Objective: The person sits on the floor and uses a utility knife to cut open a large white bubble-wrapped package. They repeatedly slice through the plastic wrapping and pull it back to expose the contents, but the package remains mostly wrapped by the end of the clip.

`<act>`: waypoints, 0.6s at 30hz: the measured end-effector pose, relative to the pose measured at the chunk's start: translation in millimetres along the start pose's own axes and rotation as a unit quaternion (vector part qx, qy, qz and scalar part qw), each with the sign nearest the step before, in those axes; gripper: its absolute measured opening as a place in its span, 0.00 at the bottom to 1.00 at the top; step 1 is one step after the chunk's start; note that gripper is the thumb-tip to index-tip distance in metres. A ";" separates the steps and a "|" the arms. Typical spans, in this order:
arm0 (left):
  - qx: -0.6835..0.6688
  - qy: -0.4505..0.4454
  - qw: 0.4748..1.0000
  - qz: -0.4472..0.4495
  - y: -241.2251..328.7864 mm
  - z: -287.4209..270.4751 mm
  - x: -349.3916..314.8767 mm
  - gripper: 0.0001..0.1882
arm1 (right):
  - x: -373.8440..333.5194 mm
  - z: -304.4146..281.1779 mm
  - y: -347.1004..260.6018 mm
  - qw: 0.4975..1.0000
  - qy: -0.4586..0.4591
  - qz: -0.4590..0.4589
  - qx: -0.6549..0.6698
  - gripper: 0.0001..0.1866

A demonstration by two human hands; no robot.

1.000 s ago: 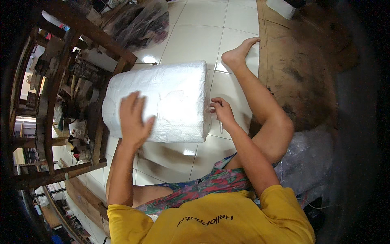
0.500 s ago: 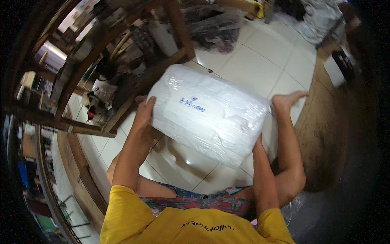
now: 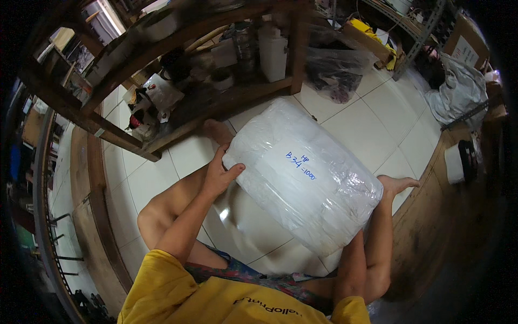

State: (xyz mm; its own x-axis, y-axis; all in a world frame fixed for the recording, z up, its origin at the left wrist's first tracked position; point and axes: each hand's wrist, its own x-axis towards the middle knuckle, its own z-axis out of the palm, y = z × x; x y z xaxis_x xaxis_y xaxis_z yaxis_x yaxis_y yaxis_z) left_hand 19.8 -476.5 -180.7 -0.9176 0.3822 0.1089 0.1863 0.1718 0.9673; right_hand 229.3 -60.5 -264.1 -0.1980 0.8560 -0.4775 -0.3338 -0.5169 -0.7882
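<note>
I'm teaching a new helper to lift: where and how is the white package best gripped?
Probably take the package by its two short ends, one hand coming from the left, one from the right, fingers under the edges. It is a long, bulky block in shiny wrap, with no handle showing; the left hand holds the left end.

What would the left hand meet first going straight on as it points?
Probably the white wrapped package: the left hand touches its left end, though depth beneath that end is unclear.
</note>
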 end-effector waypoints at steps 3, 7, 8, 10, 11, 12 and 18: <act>-0.021 0.036 0.999 -0.028 -16.4 -2.7 -7.2 0.31 | 3.9 35.9 -25.2 0.997 0.039 -0.032 0.054 0.42; -0.020 0.070 0.994 -0.083 -18.9 4.1 -8.6 0.31 | 2.3 60.6 -48.0 0.988 0.095 -0.065 0.103 0.45; -0.011 0.073 0.995 -0.071 -15.1 5.3 -8.4 0.31 | -0.6 63.5 -51.6 0.985 0.112 -0.073 0.110 0.45; 0.008 0.075 0.996 -0.048 -5.4 7.7 -7.4 0.30 | -3.9 70.7 -59.2 0.978 0.144 -0.087 0.124 0.47; 0.089 0.067 0.993 0.040 1.0 5.4 -4.0 0.30 | -5.2 74.2 -60.7 0.974 0.160 -0.090 0.130 0.48; 0.167 0.054 0.976 0.131 10.0 0.0 3.8 0.30 | -5.5 76.6 -62.6 0.972 0.170 -0.092 0.134 0.48; 0.359 -0.223 0.829 0.366 92.8 49.8 59.5 0.27 | 14.3 57.6 -60.2 0.991 0.021 -0.049 0.121 0.58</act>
State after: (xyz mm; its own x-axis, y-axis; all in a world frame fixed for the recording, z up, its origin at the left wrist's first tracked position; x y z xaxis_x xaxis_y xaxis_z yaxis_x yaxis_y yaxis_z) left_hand 0.0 -392.6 -95.9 -0.2764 0.8926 0.3563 0.9435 0.1815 0.2772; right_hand 193.4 -17.0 -201.0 -0.1172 0.8985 -0.4231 -0.5624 -0.4112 -0.7174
